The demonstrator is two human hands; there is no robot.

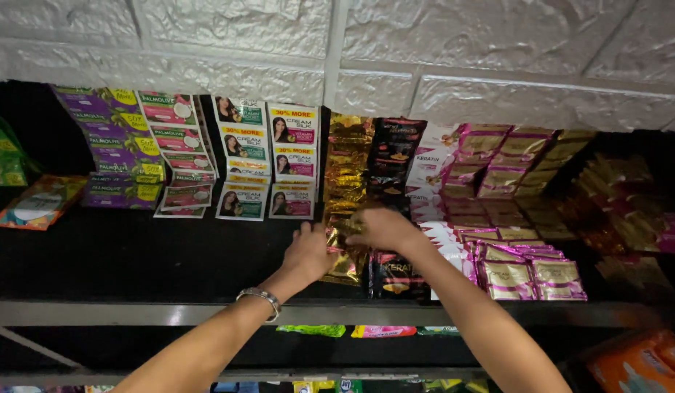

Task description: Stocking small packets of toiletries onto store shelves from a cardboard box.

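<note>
**Both hands on the gold sachet strip, dark shelf**

Observation: left hand (308,255) and right hand (385,227) meet at a strip of gold sachets (346,191) that hangs down the back of the black shelf (133,255) and trails toward its front edge. The right hand's fingers curl over the strip from above; they appear to pinch it, though the tips are hidden beneath the hand. The left hand's fingers are bent and pressed against the strip's lower left side, near the bottom sachets. A metal bracelet (261,298) sits on the left wrist.

Surroundings: a black sachet strip (393,156) lies just right of the gold one, touching or overlapping it; white sachets with portraits (292,161) hang to the left, with a gap between. Pink-and-gold packets (527,273) lie further right.

Judgement on handling: the foil is slippery and the strips crowd each other, so gripping a single sachet edge firmly, while the other hand steadies the strip, should keep the black neighbour from dragging along. Slow, straight pulls suit perforated joins.
</note>
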